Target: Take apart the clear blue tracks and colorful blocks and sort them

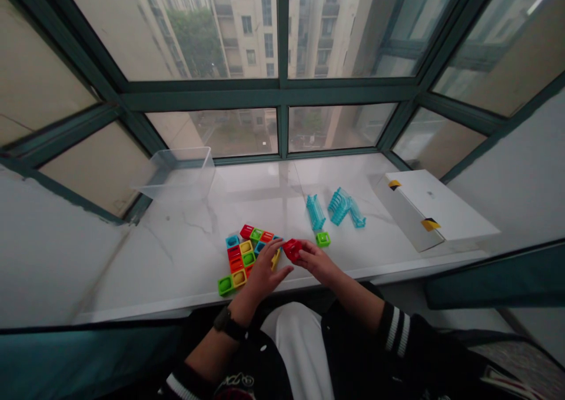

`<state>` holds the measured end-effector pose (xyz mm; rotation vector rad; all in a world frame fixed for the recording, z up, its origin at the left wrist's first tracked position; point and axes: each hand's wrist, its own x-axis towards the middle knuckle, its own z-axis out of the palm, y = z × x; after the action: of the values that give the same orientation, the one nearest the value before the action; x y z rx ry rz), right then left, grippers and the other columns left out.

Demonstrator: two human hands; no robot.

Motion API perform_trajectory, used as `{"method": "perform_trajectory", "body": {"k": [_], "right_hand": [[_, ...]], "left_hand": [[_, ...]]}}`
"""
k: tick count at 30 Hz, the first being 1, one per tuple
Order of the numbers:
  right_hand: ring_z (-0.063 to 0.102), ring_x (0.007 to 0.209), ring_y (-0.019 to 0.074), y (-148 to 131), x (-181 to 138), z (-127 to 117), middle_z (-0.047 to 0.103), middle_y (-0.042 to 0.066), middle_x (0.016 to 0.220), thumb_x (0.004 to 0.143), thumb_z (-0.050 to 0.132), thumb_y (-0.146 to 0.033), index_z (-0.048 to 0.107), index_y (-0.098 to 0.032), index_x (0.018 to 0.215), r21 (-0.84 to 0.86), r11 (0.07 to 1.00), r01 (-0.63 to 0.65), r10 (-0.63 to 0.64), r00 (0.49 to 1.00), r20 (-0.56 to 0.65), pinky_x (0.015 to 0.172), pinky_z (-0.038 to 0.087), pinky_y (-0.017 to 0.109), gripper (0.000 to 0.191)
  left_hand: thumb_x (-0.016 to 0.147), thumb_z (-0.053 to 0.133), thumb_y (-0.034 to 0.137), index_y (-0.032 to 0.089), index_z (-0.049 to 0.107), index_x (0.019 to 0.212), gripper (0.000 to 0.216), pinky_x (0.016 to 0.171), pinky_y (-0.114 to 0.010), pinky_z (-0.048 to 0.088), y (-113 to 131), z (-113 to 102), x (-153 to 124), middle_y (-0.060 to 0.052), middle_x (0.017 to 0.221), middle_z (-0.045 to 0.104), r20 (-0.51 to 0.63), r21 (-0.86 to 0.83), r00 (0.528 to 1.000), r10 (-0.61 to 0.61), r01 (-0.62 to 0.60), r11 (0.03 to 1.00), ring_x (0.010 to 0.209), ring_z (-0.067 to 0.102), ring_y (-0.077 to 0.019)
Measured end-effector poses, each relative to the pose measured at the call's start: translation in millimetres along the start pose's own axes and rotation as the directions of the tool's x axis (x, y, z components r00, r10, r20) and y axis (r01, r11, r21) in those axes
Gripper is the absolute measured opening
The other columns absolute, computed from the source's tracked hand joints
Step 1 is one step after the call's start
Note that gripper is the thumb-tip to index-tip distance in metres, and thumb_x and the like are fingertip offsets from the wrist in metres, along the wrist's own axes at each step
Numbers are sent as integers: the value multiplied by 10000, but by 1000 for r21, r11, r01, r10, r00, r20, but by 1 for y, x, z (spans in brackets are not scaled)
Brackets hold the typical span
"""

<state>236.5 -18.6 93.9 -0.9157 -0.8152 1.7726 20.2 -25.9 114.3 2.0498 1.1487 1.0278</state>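
Note:
A cluster of coloured square blocks (pixel 242 256) in red, orange, yellow, green and blue lies joined on the white marble sill (pixel 185 253). My left hand (pixel 263 273) rests over the cluster's right edge, fingers spread, touching a yellow block. My right hand (pixel 315 260) pinches a red block (pixel 292 249) just right of the cluster. A single green block (pixel 323 239) sits beside my right hand. Beyond it lie turquoise ribbed track pieces (pixel 339 206).
A clear plastic bin (pixel 179 173) stands at the back left of the sill. A white box (pixel 424 209) with yellow-and-black corners lies at the right. Window frames close off the back. My lap is below the sill's front edge.

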Motion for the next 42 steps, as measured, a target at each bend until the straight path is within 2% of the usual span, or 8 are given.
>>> {"method": "perform_trajectory", "body": {"k": [5, 15, 24, 28, 31, 34, 38, 42], "right_hand": [[698, 1115, 255, -1, -3, 10, 704, 62, 1277, 784, 885, -440, 662, -283, 1280, -102, 994, 42, -32, 994, 101, 990, 578, 460, 566], [681, 1165, 270, -4, -3, 10, 646, 93, 1353, 813, 843, -440, 618, -282, 1337, -395, 893, 216, -205, 976, 71, 991, 584, 463, 592], [653, 1190, 281, -8, -9, 10, 610, 87, 1336, 766, 871, -401, 638, -289, 1337, -516, 795, 318, -314, 944, 98, 988, 588, 449, 627], [650, 1174, 282, -15, -14, 5, 626, 85, 1310, 758, 866, -366, 646, -285, 1332, -602, 724, 336, -349, 932, 100, 979, 576, 442, 621], [654, 1156, 280, -22, -18, -10, 642, 93, 1307, 786, 842, -369, 628, -262, 1351, -655, 681, 326, -366, 927, 81, 984, 560, 444, 614], [668, 1122, 265, -30, -22, -36, 665, 91, 1288, 821, 796, -365, 577, -253, 1397, -658, 686, 312, -412, 911, 2, 1005, 544, 455, 626], [673, 1106, 268, -45, -25, -85, 669, 108, 1295, 818, 778, -415, 581, -225, 1372, -723, 633, 277, -533, 833, -148, 1008, 543, 461, 617], [688, 1030, 288, -56, -24, -136, 690, 146, 1274, 781, 762, -480, 594, -189, 1362, -859, 504, 91, -581, 772, -259, 908, 573, 462, 671]], "left_hand": [[923, 725, 281, 285, 574, 1374, 476, 1157, -545, 480, 11, 7, 1, -110, 1391, 629, -66, -81, 998, -13, 8, 997, 1329, 592, -284], [909, 755, 413, 251, 624, 1233, 386, 914, -443, 631, 9, 18, 2, -113, 1256, 641, -108, -253, 980, -165, 133, 958, 1106, 687, -261], [908, 747, 376, 247, 647, 1244, 374, 928, -449, 622, 14, 18, 4, -106, 1205, 658, -42, -145, 987, -154, 146, 979, 1072, 685, -257], [908, 742, 386, 266, 568, 1412, 546, 948, -464, 627, 13, 17, 2, -125, 1297, 656, 47, -179, 991, -122, 129, 975, 1090, 703, -259], [906, 738, 368, 271, 487, 1496, 648, 1000, -476, 604, 7, 12, -2, -130, 1380, 634, 74, -135, 993, -90, 100, 986, 1094, 712, -245], [938, 682, 377, 267, 568, 1417, 505, 1054, -484, 569, -4, -1, -4, -120, 1372, 650, 28, -11, 995, -92, 92, 996, 1159, 694, -259], [968, 624, 422, 258, 644, 1320, 389, 1091, -491, 541, -21, -23, -7, -99, 1313, 697, -10, 105, 993, -117, 117, 988, 1221, 670, -272], [965, 614, 457, 252, 688, 1226, 341, 1093, -490, 537, -32, -42, -14, -83, 1251, 725, -53, 164, 987, -152, 158, 974, 1203, 677, -275]]}}
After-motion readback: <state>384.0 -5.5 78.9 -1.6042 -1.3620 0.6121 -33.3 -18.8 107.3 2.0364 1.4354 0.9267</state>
